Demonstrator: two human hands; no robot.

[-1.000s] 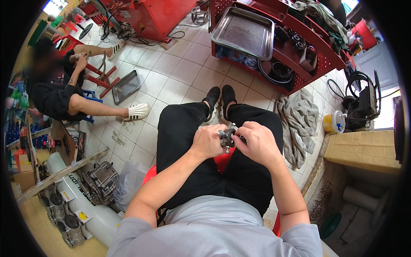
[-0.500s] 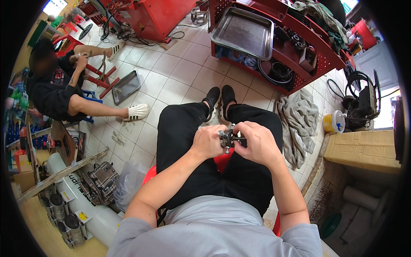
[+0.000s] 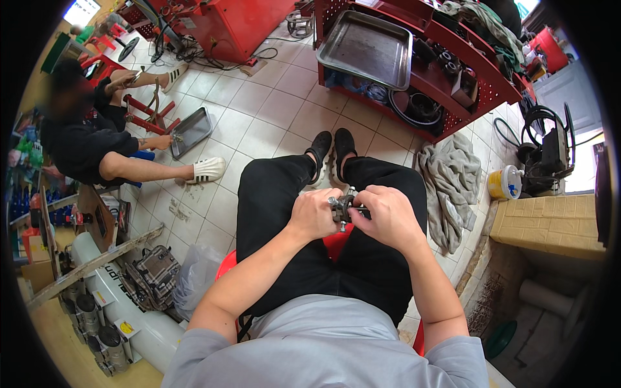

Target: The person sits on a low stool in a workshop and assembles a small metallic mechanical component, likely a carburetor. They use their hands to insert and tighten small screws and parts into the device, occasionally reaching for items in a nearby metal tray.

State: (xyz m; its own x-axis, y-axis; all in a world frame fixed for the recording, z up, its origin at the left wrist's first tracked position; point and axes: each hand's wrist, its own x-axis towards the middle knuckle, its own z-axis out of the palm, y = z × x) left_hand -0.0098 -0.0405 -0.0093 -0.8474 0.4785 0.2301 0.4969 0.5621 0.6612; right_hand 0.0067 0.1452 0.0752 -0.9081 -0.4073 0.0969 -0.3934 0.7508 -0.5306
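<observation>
Above my lap, my left hand (image 3: 314,213) is closed around a small grey and black metal mechanical part (image 3: 341,209) with bolt-like ends sticking out. Its exact kind is hard to make out. My right hand (image 3: 392,215) meets it from the other side, thumb and fingers pinched on a dark rod-like piece (image 3: 365,212) at the part's right side. Whether that piece belongs to the part or is a separate tool, I cannot tell. Both hands are close together between my knees.
Ahead on the right stands a red tool cart (image 3: 446,97) bearing a metal tray (image 3: 365,48). A grey cloth (image 3: 449,187) lies on the floor. At left a seated co-worker (image 3: 84,136) reaches to a tray (image 3: 193,134). A white cylindrical tank (image 3: 139,297) is near my left.
My right fingers and thumb have shifted slightly around the dark piece; my left hand keeps its hold. The co-worker has lowered one hand to the floor tray.
</observation>
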